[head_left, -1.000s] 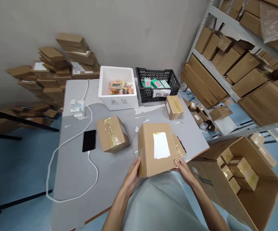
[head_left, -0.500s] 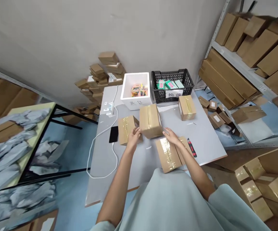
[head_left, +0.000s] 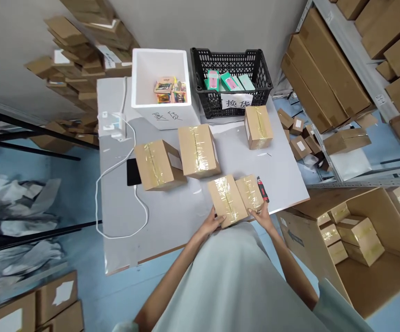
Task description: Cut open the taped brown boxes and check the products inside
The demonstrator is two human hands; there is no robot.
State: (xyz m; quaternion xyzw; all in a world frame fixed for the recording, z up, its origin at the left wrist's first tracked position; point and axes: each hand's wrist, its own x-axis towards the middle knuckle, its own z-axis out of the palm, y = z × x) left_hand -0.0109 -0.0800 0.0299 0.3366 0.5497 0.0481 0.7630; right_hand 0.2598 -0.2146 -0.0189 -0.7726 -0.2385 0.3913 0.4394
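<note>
At the table's front edge, two taped cardboard boxes lie side by side against my body: a larger cardboard box (head_left: pixel 228 198) and a smaller cardboard box (head_left: pixel 249 191). My left hand (head_left: pixel 214 223) grips the larger one at its near left corner, thumb on top. On the smaller one's near right corner is my right hand (head_left: pixel 261 216), fingers closed around the edge. A red and black utility knife (head_left: pixel 262 189) lies just beyond that hand. Farther back stand two more taped boxes, a middle box (head_left: pixel 198 150) and a left box (head_left: pixel 156 165).
Another taped box (head_left: pixel 258 127) sits at the back right. A white foam bin (head_left: pixel 165 115) and a black plastic crate (head_left: pixel 231 53) hold small packs. A phone (head_left: pixel 133 172) and white cable (head_left: pixel 98 203) lie left. An open carton (head_left: pixel 362 281) with boxes stands right.
My hands have left the middle box, which stays on the table, and come back to the two near boxes. The view has shifted downward and closer to the table.
</note>
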